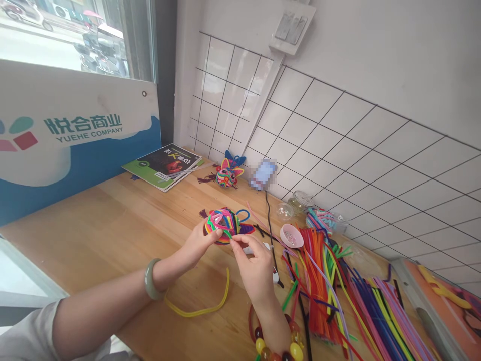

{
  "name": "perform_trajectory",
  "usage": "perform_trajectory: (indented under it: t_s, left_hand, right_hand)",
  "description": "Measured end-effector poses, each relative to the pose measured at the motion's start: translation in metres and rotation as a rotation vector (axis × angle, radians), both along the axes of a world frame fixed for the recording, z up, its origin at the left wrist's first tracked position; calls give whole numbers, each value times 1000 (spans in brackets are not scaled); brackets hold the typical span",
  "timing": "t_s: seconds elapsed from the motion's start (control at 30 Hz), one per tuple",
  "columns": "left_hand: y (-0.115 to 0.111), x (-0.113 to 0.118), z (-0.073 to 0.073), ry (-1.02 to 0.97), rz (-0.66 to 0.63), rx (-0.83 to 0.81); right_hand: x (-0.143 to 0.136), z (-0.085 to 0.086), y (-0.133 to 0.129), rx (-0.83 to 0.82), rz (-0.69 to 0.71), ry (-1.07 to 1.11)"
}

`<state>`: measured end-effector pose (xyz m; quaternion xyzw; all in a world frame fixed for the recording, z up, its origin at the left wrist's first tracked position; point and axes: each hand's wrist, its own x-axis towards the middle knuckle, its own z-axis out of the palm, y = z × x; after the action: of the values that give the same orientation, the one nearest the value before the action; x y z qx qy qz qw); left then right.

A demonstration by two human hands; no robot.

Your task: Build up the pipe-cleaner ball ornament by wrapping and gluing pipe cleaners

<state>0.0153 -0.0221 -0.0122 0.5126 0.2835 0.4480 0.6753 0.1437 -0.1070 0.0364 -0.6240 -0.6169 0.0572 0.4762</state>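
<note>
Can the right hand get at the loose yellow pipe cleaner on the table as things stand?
Probably yes. The yellow pipe cleaner lies bare on the table just beside the right hand, nothing over it. But its fingers pinch the colourful woven piece, so they must release first.

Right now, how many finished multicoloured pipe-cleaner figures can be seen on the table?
2. One pipe-cleaner figure is held between the left hand and right hand; the second figure stands near the wire grid wall. Others may be hidden among the loose pipe cleaners.

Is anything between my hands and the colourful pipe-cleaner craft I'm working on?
Nothing visible. The left hand already grips the multicoloured pipe-cleaner craft from the left, and the right hand pinches its lower edge. The loose yellow pipe cleaner lies below on the wooden table.
</note>
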Motion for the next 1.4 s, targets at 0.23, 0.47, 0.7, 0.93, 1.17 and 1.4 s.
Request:
perform_trajectory:
  t_s: [0.23, 0.47, 0.7, 0.93, 1.17, 1.4]
  left_hand:
    - [0, 0, 3, -26, -2, -8]
    - [1, 1, 1, -77, -44, -26]
    - [3, -1, 2, -58, -72, -53]
    - [4, -2, 0, -47, -122, -51]
    - [4, -2, 2, -34, -161, -42]
    - [4, -4, 5, -14, -214, -27]
  right_hand:
    - [-1, 1, -1, 95, 37, -157]
    - [2, 1, 0, 110, 48, -278]
    - [8, 1, -1, 144, 74, -435]
    - [13, -1, -1, 162, 116, -485]
    - [20, -1, -4, 179, 145, -617]
    - [22, 1, -6, 185, 150, -729]
